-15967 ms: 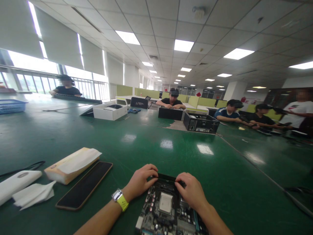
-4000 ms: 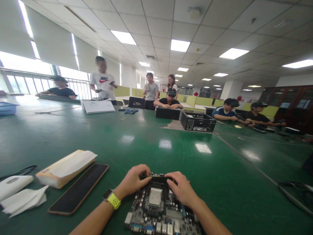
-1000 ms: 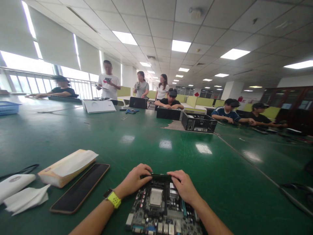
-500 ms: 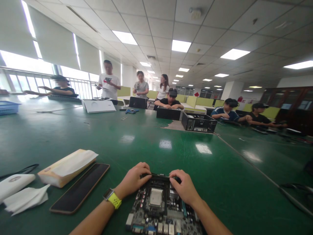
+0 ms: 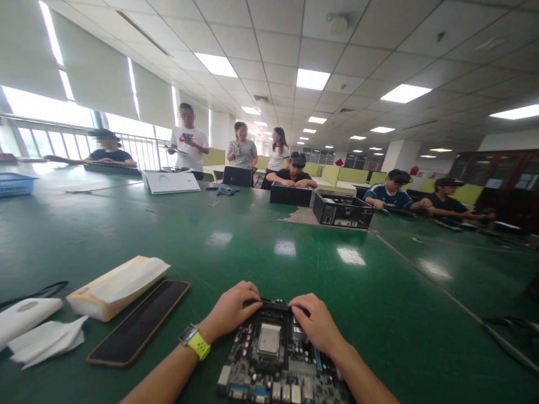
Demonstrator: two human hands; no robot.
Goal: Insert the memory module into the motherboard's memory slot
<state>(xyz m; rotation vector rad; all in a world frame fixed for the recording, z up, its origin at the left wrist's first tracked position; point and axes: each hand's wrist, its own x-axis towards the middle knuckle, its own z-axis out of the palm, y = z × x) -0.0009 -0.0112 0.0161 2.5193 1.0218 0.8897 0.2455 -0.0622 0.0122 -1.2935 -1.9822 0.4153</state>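
Note:
A computer motherboard (image 5: 273, 365) lies on the green table (image 5: 252, 235) right in front of me, its square silver processor (image 5: 268, 339) in the middle. Along its far edge runs a long black memory stick (image 5: 273, 305). My left hand (image 5: 233, 310), with a yellow-strapped watch on the wrist, has its fingers curled over the stick's left end. My right hand (image 5: 316, 325) is curled over the right end, fingertips pressing down on it.
A phone (image 5: 141, 322) lies face up left of the board, beside a tissue pack (image 5: 115, 287), loose tissues (image 5: 46, 339) and a white device (image 5: 25, 314). Farther off stand an open computer case (image 5: 343, 212), a white box (image 5: 170, 182) and a blue basket (image 5: 14, 184). Several people sit or stand around the table.
My hands stay at the ends of the memory stick and have pressed it slightly lower onto the board. People in the background have shifted a little.

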